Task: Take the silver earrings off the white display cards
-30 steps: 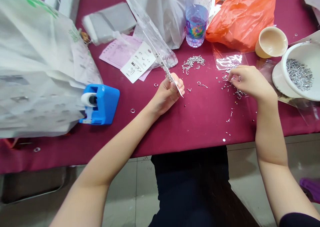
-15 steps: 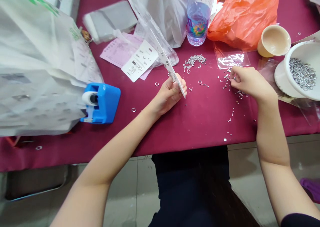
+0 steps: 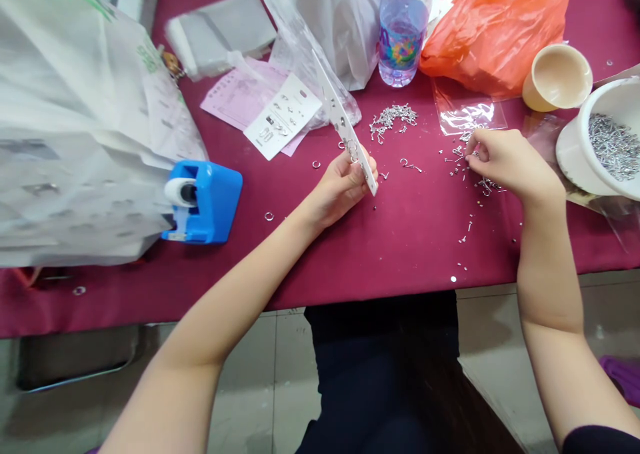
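My left hand (image 3: pixel 345 186) pinches the lower end of a white jewelry card (image 3: pixel 344 129), held tilted and nearly edge-on, with small metal pieces and rings on it. My right hand (image 3: pixel 505 162) is at the right, fingertips pinched together over a scatter of tiny silver jewelry pieces (image 3: pixel 486 186); what sits between the fingertips is too small to make out. Between the hands lies a small pile of silver studs (image 3: pixel 393 119), with a hooked piece (image 3: pixel 411 165) nearer to me. Another printed card (image 3: pixel 283 116) rests flat on pink paper (image 3: pixel 227 101).
At the right stand a white tub (image 3: pixel 580 151) of metal pins and a yellow cup (image 3: pixel 533 94). A water bottle (image 3: pixel 400 44) and an orange plastic bag (image 3: pixel 500 41) are at the back. On the left are a blue tape dispenser (image 3: pixel 220 201) and a large white bag (image 3: pixel 90 141).
The view has shifted slightly, so the things on the table appear a little displaced. My left hand still holds the card, turned slightly more face-on; my right hand stays pinched over the scattered pieces.
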The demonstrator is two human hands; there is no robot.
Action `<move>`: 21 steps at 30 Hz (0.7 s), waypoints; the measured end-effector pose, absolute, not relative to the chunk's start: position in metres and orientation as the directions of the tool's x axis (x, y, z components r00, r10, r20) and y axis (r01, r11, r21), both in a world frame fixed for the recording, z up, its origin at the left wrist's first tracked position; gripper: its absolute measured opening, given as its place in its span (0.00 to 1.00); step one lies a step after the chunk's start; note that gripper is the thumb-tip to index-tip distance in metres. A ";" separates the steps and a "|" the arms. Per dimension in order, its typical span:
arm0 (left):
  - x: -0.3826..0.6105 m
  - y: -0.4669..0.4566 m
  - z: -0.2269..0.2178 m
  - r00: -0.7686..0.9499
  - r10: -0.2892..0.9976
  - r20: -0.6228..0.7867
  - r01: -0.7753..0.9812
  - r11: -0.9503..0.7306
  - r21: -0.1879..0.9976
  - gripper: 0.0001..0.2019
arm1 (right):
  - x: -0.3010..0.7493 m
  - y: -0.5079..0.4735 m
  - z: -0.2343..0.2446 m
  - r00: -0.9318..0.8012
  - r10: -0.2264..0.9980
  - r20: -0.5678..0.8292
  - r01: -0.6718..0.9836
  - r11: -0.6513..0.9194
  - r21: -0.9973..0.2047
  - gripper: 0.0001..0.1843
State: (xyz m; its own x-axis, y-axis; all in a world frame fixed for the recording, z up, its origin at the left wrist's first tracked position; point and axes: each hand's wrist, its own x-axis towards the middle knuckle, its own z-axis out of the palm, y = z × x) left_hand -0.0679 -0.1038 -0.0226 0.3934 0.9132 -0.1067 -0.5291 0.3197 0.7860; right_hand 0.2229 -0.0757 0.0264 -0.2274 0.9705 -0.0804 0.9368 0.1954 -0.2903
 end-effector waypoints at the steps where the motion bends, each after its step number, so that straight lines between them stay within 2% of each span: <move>1: -0.068 -0.104 -0.024 0.397 0.913 -0.095 -0.536 0.314 0.783 0.27 | 0.222 -0.076 0.026 -0.223 0.970 -0.093 0.940 0.189 -0.286 0.08; 9: -0.070 -0.102 -0.025 0.410 0.908 -0.079 -0.548 0.315 0.775 0.27 | 0.221 -0.075 0.026 -0.188 0.976 -0.112 0.945 0.148 -0.292 0.10; 11: -0.068 -0.104 -0.022 0.431 0.899 -0.075 -0.544 0.326 0.773 0.27 | 0.215 -0.078 0.030 -0.203 0.978 -0.041 0.917 0.176 -0.357 0.11; 12: -0.067 -0.106 -0.020 0.446 0.892 -0.072 -0.543 0.334 0.770 0.28 | 0.208 -0.081 0.032 -0.226 0.974 0.014 0.878 0.210 -0.430 0.11; 14: -0.063 -0.111 -0.018 0.484 0.872 -0.073 -0.539 0.362 0.760 0.28 | 0.188 -0.092 0.035 -0.292 0.947 0.132 0.706 0.307 -0.638 0.09; 16: -0.058 -0.119 -0.019 0.525 0.847 -0.084 -0.528 0.402 0.749 0.29 | 0.163 -0.107 0.033 -0.386 0.900 0.201 0.404 0.361 -0.840 0.06; 18: -0.054 -0.125 -0.022 0.563 0.821 -0.092 -0.511 0.434 0.742 0.29 | 0.141 -0.120 0.027 -0.494 0.845 0.204 0.136 0.307 -0.942 0.06; 21: -0.050 -0.131 -0.028 0.590 0.802 -0.091 -0.504 0.454 0.735 0.28 | 0.123 -0.131 0.015 -0.550 0.819 0.164 -0.055 0.161 -0.985 0.09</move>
State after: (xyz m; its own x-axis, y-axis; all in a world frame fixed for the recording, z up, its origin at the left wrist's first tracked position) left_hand -0.0501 -0.1310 -0.0282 0.5901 0.8022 -0.0907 -0.5042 0.4539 0.7346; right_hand 0.1233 -0.1306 0.0146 -0.5496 0.8192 0.1641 -0.0549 0.1606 -0.9855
